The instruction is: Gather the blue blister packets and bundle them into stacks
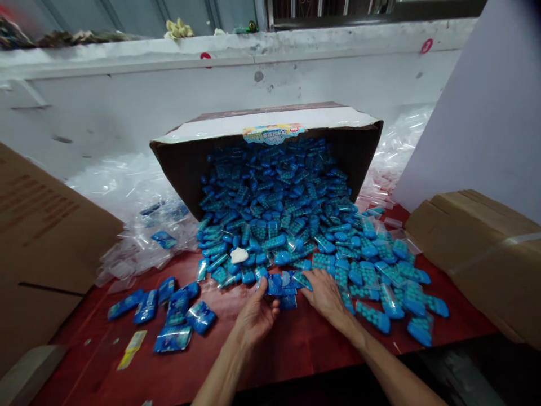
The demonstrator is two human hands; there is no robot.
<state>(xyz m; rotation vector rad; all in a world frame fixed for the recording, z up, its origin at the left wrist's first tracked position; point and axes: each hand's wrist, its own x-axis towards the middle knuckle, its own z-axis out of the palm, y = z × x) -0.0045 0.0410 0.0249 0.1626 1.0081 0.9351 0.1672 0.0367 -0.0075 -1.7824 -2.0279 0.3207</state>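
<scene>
Red table (101,366): carton (270,118) on its side, blue-ended packs of teal beads (380,270) spilling from it, dark-blue printed packs (173,310) and yellow strip (132,349) on wearer's left, clear plastic sleeves (122,248) heaped behind.

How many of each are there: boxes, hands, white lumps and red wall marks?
Boxes: 3 (open box, left box, right box)
Hands: 2 (left hand, right hand)
White lump: 1
Red wall marks: 2
Total: 8
Blue packets are left out: they overlap too much to count.
</scene>
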